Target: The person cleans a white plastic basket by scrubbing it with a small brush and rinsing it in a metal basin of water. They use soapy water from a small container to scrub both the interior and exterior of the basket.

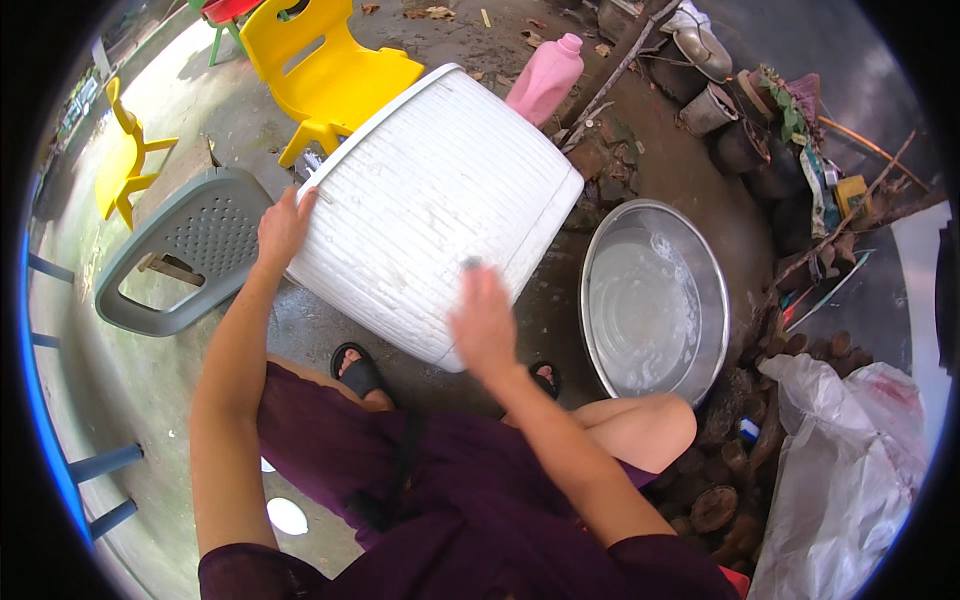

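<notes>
A large white ribbed plastic basket or bin (pixel 431 202) lies on its side before me, its rim towards the upper left and its base towards the lower right. My left hand (pixel 283 229) grips the rim at its left end. My right hand (pixel 484 319), blurred, is over the wet ribbed wall near the lower edge. A small dark greyish thing shows at its fingertips; what it is, I cannot tell. To the right, a round metal basin (pixel 645 300) holds cloudy, sudsy water.
A grey plastic stool or chair part (pixel 217 232) is at the left, with a yellow plastic chair (pixel 337 75) above. A pink plastic jug (pixel 546 79) stands beyond the bin. Flower pots (pixel 709 109), sticks, stacked logs (pixel 712 508) and a whitish plastic sack (pixel 832 465) line the right side.
</notes>
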`<action>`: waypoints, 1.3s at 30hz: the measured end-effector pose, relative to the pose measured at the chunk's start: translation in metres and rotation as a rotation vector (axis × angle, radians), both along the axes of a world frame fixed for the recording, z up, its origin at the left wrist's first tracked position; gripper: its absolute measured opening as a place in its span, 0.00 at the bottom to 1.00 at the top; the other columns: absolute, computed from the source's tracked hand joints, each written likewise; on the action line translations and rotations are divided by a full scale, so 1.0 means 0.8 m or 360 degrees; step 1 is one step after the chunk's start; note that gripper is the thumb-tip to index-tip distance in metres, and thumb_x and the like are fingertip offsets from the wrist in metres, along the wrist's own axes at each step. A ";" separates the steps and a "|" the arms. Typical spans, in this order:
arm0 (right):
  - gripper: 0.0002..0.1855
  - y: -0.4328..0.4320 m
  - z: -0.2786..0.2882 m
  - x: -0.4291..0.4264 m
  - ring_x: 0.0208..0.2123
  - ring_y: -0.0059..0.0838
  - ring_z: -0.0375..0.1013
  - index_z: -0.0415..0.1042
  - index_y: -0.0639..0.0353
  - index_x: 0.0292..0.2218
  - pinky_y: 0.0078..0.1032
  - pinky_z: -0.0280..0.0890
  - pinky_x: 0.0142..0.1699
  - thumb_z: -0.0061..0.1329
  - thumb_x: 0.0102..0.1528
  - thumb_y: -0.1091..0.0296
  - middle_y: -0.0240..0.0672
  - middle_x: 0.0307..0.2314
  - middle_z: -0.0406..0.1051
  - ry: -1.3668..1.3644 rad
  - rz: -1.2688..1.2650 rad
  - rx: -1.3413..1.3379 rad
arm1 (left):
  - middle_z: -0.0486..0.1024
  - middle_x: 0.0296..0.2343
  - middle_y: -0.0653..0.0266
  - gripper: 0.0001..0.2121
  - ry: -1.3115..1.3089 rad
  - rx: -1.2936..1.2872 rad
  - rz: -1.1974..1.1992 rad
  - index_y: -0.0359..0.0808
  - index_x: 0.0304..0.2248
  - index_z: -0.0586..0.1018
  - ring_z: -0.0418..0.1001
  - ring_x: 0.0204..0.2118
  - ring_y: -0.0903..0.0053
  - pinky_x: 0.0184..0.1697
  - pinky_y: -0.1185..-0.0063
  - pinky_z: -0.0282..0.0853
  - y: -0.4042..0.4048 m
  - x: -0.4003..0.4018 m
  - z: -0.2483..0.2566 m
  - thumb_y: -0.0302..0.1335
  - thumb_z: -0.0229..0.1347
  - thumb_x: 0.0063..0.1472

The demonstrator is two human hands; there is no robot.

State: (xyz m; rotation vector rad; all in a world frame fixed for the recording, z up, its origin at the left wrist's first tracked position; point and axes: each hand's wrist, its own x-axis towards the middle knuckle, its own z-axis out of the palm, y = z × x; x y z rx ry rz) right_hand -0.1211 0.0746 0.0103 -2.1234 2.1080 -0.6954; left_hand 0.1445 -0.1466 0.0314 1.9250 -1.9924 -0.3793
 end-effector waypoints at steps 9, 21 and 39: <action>0.32 -0.049 -0.015 -0.012 0.60 0.52 0.46 0.48 0.75 0.56 0.42 0.43 0.63 0.41 0.56 0.65 0.56 0.57 0.47 0.0084 -0.0188 -0.0150 | 0.74 0.28 0.40 0.23 -0.0019 -0.0025 -0.0076 0.33 0.34 0.70 0.72 0.34 0.45 0.38 0.56 0.64 -0.005 0.004 0.000 0.49 0.40 0.63; 0.28 -0.022 -0.008 0.062 0.60 0.35 0.51 0.59 0.66 0.54 0.32 0.48 0.61 0.39 0.51 0.71 0.37 0.57 0.52 0.0543 0.1073 -0.0259 | 0.74 0.30 0.41 0.23 0.0001 0.0061 -0.0128 0.35 0.35 0.70 0.71 0.36 0.45 0.38 0.56 0.63 -0.006 0.009 -0.001 0.49 0.40 0.63; 0.30 -0.164 0.021 0.103 0.57 0.50 0.52 0.56 0.70 0.54 0.40 0.48 0.61 0.44 0.54 0.62 0.54 0.53 0.54 -0.0114 0.0965 -0.0341 | 0.74 0.30 0.40 0.29 0.0208 0.0098 0.0146 0.33 0.33 0.79 0.71 0.36 0.44 0.41 0.58 0.64 -0.003 -0.007 0.000 0.49 0.33 0.64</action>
